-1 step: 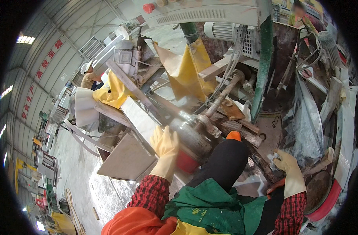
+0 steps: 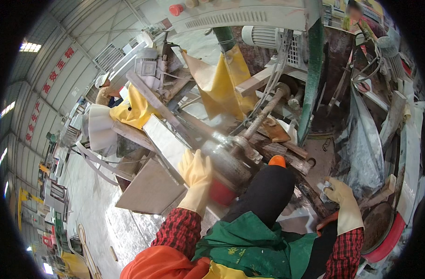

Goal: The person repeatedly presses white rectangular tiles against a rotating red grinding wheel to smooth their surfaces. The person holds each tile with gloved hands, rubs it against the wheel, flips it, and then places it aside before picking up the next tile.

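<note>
My left hand (image 2: 195,174), in a cream rubber glove, has its fingers stretched forward. It lies at the left side of a grey, blurred drum (image 2: 226,162) on a metal shaft (image 2: 263,114); I cannot tell whether it touches it. A pale board (image 2: 163,139) slopes down just beyond these fingers. My right hand (image 2: 340,197), gloved alike, is held out to the right with its fingers curled. A small whitish bit (image 2: 322,186) shows at its fingertips, too small to name. My knee in dark cloth (image 2: 268,186) rises between both hands.
A tan panel (image 2: 149,186) leans at the left. Yellow sheets (image 2: 224,83) hang beyond the shaft, near a green post (image 2: 314,79) and a motor (image 2: 263,36). Plastic sheeting (image 2: 364,135) and a red-rimmed bucket (image 2: 389,242) stand right. One person (image 2: 107,93) is far left, another (image 2: 359,23) far right.
</note>
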{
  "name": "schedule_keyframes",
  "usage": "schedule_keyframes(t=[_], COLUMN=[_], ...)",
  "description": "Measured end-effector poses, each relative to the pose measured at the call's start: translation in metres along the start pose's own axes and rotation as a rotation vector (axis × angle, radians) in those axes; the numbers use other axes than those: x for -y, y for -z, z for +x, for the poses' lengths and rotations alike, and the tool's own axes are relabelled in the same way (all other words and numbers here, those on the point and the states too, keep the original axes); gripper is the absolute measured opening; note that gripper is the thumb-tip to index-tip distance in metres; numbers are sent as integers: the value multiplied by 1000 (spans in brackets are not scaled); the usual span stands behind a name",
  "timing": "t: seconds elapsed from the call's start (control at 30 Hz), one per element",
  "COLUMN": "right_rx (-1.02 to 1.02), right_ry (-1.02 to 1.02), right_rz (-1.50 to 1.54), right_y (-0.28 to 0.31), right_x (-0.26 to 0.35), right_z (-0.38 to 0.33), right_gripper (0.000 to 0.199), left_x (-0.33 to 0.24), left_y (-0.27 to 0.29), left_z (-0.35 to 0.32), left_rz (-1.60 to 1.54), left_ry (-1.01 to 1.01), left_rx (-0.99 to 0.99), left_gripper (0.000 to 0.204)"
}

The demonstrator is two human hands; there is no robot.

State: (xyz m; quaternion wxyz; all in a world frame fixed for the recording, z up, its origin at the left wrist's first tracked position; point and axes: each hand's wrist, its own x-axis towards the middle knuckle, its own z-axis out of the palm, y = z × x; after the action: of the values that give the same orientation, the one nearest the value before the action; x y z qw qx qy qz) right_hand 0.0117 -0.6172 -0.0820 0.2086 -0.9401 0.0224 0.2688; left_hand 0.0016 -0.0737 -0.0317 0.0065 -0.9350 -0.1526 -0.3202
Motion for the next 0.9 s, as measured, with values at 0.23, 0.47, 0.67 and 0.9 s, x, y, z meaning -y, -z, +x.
schedule_keyframes(t=[0.23, 0.47, 0.67, 0.9], right_rx=[9, -39, -37, -70], right_ry=[18, 4, -25, 33], right_rz=[-60, -74, -72, -68], right_y=[-5, 8, 17, 12], right_x=[0, 15, 25, 23], right_z=[7, -12, -21, -24], right_gripper=[59, 55, 60, 61], left_x=[4, -2, 9, 41], left_y=[0, 38, 29, 61], left_z=[-6, 17, 34, 43], left_rz=[37, -134, -30, -184], left_ry=[-32, 85, 351, 371], left_rx=[-47, 327, 391, 466], left_gripper=[44, 63, 80, 83])
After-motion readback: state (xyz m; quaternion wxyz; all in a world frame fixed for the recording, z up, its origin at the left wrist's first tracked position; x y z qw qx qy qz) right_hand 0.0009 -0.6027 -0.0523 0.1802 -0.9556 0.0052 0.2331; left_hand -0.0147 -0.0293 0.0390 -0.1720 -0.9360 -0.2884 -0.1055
